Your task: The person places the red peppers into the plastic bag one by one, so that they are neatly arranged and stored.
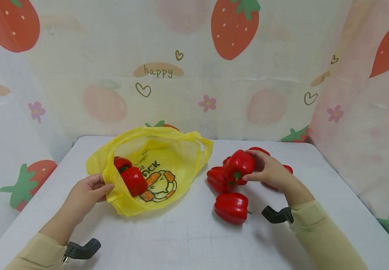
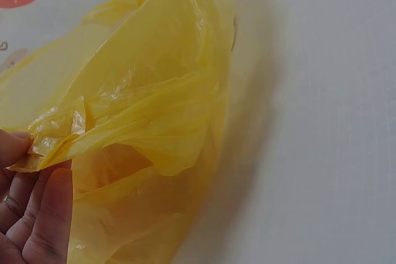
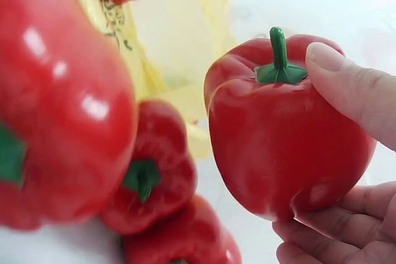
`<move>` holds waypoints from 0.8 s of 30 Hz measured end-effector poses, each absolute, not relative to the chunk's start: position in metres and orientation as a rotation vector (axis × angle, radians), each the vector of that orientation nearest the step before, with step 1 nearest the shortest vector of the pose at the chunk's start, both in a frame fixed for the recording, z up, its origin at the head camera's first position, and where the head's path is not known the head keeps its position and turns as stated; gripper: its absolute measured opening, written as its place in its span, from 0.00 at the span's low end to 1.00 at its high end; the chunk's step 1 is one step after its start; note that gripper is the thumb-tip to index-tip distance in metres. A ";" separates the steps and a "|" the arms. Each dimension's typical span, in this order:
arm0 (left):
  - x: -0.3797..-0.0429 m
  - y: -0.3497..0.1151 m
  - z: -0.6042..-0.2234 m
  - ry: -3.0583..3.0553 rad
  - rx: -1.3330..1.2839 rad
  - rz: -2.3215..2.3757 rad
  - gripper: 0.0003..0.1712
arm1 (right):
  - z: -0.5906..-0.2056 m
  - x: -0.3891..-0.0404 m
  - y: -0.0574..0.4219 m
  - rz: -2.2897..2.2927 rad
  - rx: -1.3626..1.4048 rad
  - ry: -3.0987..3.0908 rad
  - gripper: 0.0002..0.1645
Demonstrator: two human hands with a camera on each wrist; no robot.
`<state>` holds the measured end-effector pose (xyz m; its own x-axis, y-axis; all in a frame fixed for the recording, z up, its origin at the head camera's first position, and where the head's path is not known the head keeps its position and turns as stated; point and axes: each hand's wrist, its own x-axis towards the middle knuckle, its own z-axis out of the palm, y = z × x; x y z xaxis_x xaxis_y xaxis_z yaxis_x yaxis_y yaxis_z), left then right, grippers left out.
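A yellow plastic bag (image 1: 180, 165) with a printed cartoon lies with its mouth wide toward me. Two red bell peppers, the nearer one (image 1: 134, 181) in front of the other (image 1: 122, 164), are inside it at the left. My left hand (image 1: 91, 189) pinches the bag's left rim between thumb and fingers, as the left wrist view also shows. My right hand (image 1: 268, 170) grips a red bell pepper (image 3: 284, 128) by its sides, green stem showing, above the other peppers. Directly beneath and left of it sits another pepper (image 1: 218, 179).
A separate red pepper (image 1: 231, 208) lies nearest me on the white table (image 1: 180, 243). More peppers (image 1: 260, 150) stand behind and beside my right hand, partly hidden by it. A fruit-patterned cloth (image 1: 180, 105) hangs behind the table and along both sides.
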<state>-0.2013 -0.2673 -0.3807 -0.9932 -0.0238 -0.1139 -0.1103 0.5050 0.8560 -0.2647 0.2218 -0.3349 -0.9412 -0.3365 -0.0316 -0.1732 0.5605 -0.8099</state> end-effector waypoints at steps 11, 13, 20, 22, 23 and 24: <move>-0.200 -0.266 -0.381 2.648 -0.148 1.505 0.28 | -0.325 -0.281 0.172 -1.351 -0.391 2.532 0.52; -0.200 -0.265 -0.381 2.646 -0.150 1.506 0.27 | -0.324 -0.284 0.162 -1.332 -0.407 2.527 0.51; -0.200 -0.266 -0.380 2.649 -0.143 1.506 0.27 | -0.327 -0.295 0.128 -1.276 -0.518 2.522 0.51; -0.200 -0.266 -0.381 2.652 -0.144 1.503 0.27 | -0.329 -0.298 0.117 -1.256 -0.538 2.533 0.50; -0.200 -0.266 -0.381 2.652 -0.146 1.502 0.27 | -0.330 -0.299 0.111 -1.246 -0.544 2.539 0.50; -0.200 -0.266 -0.381 2.652 -0.148 1.501 0.27 | -0.330 -0.300 0.106 -1.241 -0.544 2.536 0.50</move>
<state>-0.2004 -0.2657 -0.3812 -0.9912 -0.0398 -0.1264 -0.1289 0.5121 0.8492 -0.3000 0.1057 -0.3303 -0.8944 -0.4416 -0.0715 -0.2146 0.5637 -0.7976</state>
